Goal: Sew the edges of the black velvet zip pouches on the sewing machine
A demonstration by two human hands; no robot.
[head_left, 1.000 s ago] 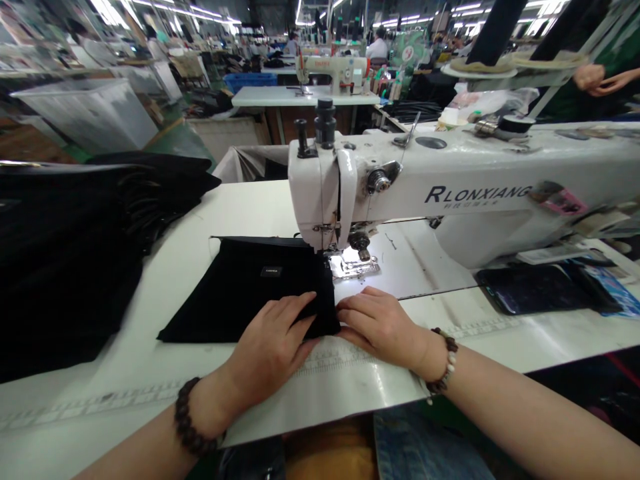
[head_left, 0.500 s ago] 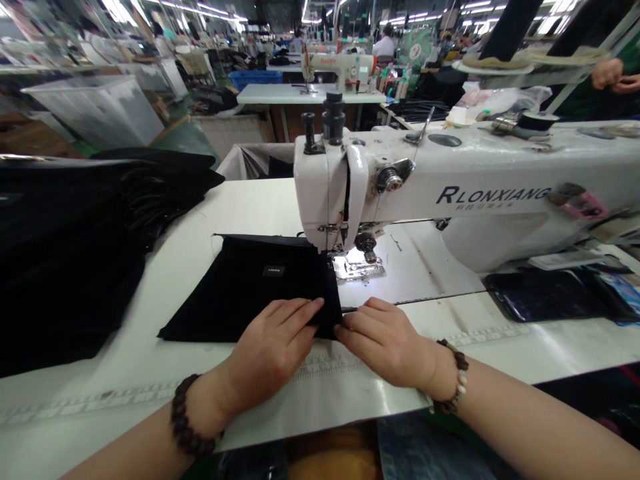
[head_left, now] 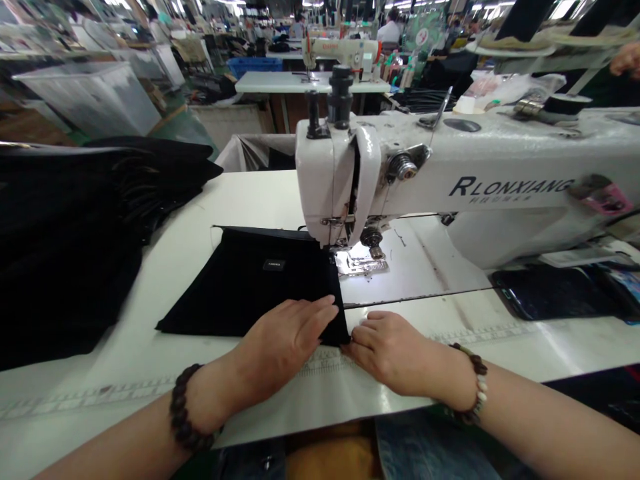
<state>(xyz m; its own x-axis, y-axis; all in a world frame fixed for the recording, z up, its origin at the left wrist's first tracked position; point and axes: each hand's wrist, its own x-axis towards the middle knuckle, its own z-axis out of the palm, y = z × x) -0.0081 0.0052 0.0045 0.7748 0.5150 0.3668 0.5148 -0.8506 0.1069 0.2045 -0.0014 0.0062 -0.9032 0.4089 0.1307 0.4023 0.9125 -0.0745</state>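
Note:
A flat black fabric panel (head_left: 240, 293) with a small dark label (head_left: 275, 265) lies on the white sewing table, its right edge under the needle area of a white sewing machine (head_left: 330, 180). My left hand (head_left: 285, 337) rests on the panel near its front right part, fingers stretched out and lying flat. At the panel's front right corner, my right hand (head_left: 387, 350) is closed, thumb and fingers pinching the edge. The lit presser foot and metal guide (head_left: 363, 265) stand just beyond both hands.
A heap of black fabric pieces (head_left: 65, 247) covers the table's left side. A dark phone (head_left: 555, 293) lies at the right, under the machine arm. Printed ruler tape (head_left: 100, 393) runs along the front edge. Behind are a white bin (head_left: 95, 97) and another sewing machine (head_left: 340, 55).
My right hand has slid slightly toward me and right along the panel's edge. The left hand has shifted a little right, its fingers flatter. The view has tilted slightly.

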